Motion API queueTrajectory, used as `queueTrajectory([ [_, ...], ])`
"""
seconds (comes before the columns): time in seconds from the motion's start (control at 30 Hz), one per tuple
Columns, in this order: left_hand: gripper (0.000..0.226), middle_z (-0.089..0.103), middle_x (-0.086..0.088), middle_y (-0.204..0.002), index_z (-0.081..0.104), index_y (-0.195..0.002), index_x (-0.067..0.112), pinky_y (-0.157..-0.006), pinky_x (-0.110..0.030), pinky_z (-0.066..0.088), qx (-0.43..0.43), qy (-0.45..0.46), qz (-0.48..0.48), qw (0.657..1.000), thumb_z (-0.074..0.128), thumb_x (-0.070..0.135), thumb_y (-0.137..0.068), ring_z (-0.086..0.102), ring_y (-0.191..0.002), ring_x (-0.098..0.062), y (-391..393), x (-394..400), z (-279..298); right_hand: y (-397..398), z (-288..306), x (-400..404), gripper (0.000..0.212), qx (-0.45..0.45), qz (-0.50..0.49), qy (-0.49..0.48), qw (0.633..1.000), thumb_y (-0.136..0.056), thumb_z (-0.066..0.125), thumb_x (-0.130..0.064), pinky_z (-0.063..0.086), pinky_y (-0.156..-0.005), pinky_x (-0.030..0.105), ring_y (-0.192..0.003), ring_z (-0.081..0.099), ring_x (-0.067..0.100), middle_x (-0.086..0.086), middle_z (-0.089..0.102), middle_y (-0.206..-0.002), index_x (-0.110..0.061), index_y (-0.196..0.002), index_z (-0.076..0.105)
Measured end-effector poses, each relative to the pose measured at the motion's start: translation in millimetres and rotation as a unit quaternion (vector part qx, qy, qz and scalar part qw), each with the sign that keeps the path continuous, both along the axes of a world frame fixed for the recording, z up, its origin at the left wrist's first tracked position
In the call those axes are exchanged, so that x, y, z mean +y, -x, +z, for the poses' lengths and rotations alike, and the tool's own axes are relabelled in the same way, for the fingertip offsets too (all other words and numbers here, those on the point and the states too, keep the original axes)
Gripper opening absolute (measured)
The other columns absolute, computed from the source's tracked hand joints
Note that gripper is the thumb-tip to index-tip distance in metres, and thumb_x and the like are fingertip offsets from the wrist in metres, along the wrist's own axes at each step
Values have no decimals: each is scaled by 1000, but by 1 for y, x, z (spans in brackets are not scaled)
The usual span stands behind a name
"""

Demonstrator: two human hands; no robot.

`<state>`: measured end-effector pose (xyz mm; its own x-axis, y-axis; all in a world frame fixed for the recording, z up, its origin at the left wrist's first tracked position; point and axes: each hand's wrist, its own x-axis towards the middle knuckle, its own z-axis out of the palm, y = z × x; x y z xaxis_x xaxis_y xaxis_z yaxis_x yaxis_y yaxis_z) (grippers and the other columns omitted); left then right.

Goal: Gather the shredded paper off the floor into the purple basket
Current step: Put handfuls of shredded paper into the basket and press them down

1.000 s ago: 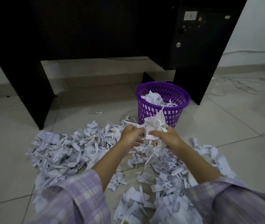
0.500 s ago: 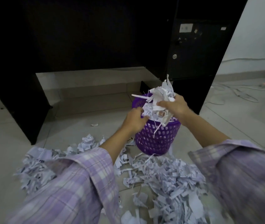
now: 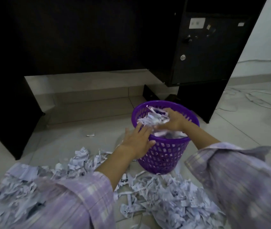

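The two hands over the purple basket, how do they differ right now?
The left hand is flat with its fingers spread, outside the basket at its near rim; the right hand is inside the mouth of the basket. The left hand holds nothing, while the right hand lies against a clump of shredded paper. Both reach out of checked purple sleeves, with more shreds on the floor below.

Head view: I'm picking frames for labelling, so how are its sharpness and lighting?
Head view: dim overall; the black desk loses detail in shadow; motion blur smears the sleeves and floor shreds; purple basket and both hands stay readable; wide-angle bending at the edges.
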<state>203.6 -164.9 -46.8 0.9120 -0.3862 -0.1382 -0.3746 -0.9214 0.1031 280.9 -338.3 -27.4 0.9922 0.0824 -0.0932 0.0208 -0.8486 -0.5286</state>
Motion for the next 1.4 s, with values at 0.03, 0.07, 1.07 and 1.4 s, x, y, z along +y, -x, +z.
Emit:
queueTrajectory([
  [0.03, 63, -4, 4, -161, 0, -153, 18, -114, -59, 1, 1, 7, 2, 1000, 23, 46, -102, -14, -147, -18, 0, 0, -1, -3, -3, -1, 101, 40, 19, 12, 999, -72, 77, -51, 33, -111, 40, -139, 34, 28, 9, 34, -152, -15, -150, 23],
  [0.07, 65, -5, 5, -161, -2, -153, 19, -114, -59, 1, 5, 13, 5, 1000, 24, 47, -101, -15, -147, -17, -2, 0, -1, -4, -4, -3, 106, 71, 37, 35, 996, -73, 73, -57, 24, -116, 42, -144, 23, 28, 8, 23, -157, -18, -153, 14],
  [1.07, 80, -20, 6, -158, -12, -151, 25, -119, -46, 16, 45, 74, 15, 996, 35, 57, -95, -31, -141, -13, -5, -2, -11, -40, -44, 15, 51, 287, 133, 393, 863, -102, 35, -40, 34, -111, 41, -136, 39, 28, 10, 37, -151, -14, -146, 37],
  [1.4, 84, -18, 7, -159, -11, -152, 23, -119, -45, 15, 52, 65, 23, 996, 39, 57, -94, -30, -141, -14, -9, -2, -9, -33, -40, 16, 38, 151, 187, 352, 905, -100, 46, -21, 40, -106, 40, -125, 48, 26, 2, 47, -143, -34, -135, 52],
])
